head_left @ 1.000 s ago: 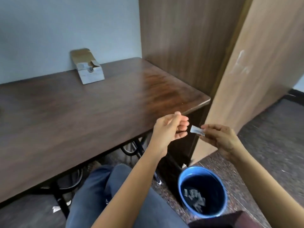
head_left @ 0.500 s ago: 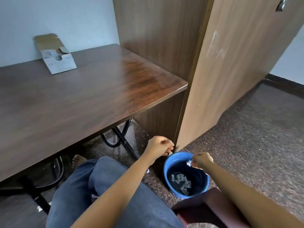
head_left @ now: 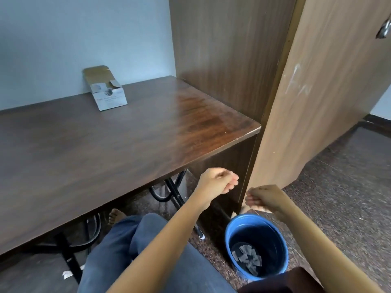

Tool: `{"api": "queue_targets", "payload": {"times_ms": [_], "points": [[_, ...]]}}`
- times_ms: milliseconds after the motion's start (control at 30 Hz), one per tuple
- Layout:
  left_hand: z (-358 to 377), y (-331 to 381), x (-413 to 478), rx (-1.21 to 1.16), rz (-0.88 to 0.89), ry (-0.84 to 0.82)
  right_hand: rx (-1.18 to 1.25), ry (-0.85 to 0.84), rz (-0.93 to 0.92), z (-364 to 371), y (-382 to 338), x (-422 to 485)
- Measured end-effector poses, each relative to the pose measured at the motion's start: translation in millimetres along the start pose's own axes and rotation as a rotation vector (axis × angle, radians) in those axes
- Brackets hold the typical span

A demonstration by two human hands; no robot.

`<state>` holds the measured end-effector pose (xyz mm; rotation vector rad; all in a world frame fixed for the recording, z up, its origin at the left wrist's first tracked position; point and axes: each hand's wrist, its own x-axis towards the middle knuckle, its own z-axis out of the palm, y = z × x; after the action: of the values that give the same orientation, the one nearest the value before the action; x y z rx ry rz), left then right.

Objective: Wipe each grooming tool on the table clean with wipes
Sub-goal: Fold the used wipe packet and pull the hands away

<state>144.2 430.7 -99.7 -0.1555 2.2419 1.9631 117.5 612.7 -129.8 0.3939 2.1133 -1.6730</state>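
The left hand [head_left: 218, 183] is being held with its fingers curled in toward the palm and the thumb laid against the forefinger, with nothing showing inside the curl. The right hand [head_left: 265, 197] is being held knuckles up with its fingers loosely bent, and nothing is being gripped or touched by it either. The two hands are being kept near each other but apart, just off the near right corner of the table [head_left: 105, 149]. The right one is being held above the far rim of a blue bucket [head_left: 268, 237] on the floor.

Grey-white wipes [head_left: 246, 258] are lying crumpled in a small heap at the bottom of that bucket. A small cardboard box [head_left: 110, 100] is standing open on the far side of the table, close to the wall. A dark wooden cupboard [head_left: 222, 60] is standing against the table's right edge, with a lighter door [head_left: 328, 102] beside it. Below the forearms, blue trouser legs [head_left: 127, 250] are being seen, and a bare foot [head_left: 115, 215] is resting under the table.
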Motion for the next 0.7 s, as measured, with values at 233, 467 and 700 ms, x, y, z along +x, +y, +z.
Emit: {"api": "queue_targets", "payload": {"times_ms": [233,467,700], "points": [[-70,87,-14,-0.132,0.232,0.167,-0.051,-0.261,-0.279,49,-134,-61],[-169,128,-10,-0.024,0.29,0.386,-0.093,-0.368,-0.441,121,-226,-42],[-267,107,14,-0.009,0.149,0.652,-0.19,-0.385,-0.467,207,-275,18]]}}
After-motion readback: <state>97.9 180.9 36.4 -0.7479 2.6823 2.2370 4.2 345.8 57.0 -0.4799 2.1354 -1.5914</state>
